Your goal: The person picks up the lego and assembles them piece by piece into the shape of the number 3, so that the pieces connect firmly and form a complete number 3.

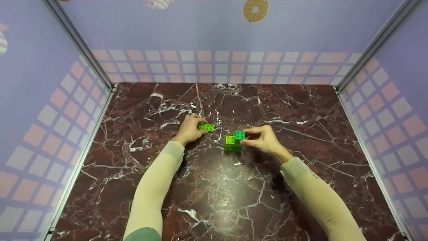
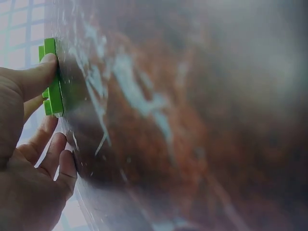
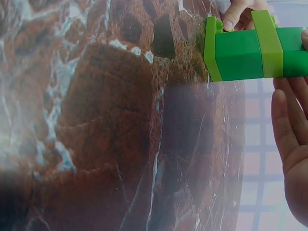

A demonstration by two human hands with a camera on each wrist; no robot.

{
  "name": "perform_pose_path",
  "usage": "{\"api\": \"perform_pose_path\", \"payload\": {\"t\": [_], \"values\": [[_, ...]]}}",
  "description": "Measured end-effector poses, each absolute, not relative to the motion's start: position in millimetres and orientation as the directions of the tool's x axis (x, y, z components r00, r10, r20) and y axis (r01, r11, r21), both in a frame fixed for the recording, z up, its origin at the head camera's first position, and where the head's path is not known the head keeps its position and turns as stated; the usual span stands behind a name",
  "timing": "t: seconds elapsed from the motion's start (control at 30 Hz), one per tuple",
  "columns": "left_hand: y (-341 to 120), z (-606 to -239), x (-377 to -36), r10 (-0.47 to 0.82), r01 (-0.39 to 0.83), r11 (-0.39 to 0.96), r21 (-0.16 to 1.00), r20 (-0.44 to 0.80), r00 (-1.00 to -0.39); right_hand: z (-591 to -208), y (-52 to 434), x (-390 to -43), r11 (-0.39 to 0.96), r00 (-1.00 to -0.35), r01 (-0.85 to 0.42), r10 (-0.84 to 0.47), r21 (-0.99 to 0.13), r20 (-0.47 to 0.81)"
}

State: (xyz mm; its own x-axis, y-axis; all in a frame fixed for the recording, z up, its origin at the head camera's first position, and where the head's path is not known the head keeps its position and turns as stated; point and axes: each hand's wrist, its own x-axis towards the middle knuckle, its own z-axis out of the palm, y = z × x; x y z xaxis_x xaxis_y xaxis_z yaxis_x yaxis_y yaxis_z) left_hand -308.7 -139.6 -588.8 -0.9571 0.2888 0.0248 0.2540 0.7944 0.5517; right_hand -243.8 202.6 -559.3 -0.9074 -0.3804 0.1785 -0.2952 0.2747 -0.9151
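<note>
A flat light-green brick lies on the dark red marble table, and my left hand pinches it between thumb and fingers. The left wrist view shows the same thin brick under my thumb. To the right stands a small stack of green bricks. My right hand grips the dark-green top brick of that stack. In the right wrist view the stack shows dark-green blocks with light-green plates between them, held by fingers at the top.
Purple walls with a pink and white square pattern close in the table on three sides, with metal posts at the back corners. Both arms wear pale yellow sleeves.
</note>
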Motion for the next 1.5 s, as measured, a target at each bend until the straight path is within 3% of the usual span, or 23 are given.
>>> {"api": "perform_pose_path", "payload": {"t": [0.23, 0.73, 1.23, 1.5], "values": [[-149.0, -613.6, -321.4, 0.278, 0.289, 0.737, 0.612, 0.115, -0.954, -561.7, 203.2, -243.8, 0.298, -0.911, -0.299, -0.373, -0.907, 0.177], [-130.7, -565.6, -293.8, 0.204, 0.254, 0.557, 0.791, 0.166, -0.965, -559.2, 204.3, -244.7, 0.315, -0.903, -0.331, -0.379, -0.890, 0.202], [-101.6, -516.9, -273.0, 0.352, 0.344, 0.343, 0.874, 0.221, -0.910, -562.1, 199.9, -247.9, 0.317, -0.906, -0.339, -0.363, -0.886, 0.217], [-76.4, -515.8, -263.5, 0.449, 0.428, 0.379, 0.821, 0.242, -0.860, -565.5, 202.3, -244.9, 0.271, -0.917, -0.303, -0.345, -0.914, 0.202]]}}
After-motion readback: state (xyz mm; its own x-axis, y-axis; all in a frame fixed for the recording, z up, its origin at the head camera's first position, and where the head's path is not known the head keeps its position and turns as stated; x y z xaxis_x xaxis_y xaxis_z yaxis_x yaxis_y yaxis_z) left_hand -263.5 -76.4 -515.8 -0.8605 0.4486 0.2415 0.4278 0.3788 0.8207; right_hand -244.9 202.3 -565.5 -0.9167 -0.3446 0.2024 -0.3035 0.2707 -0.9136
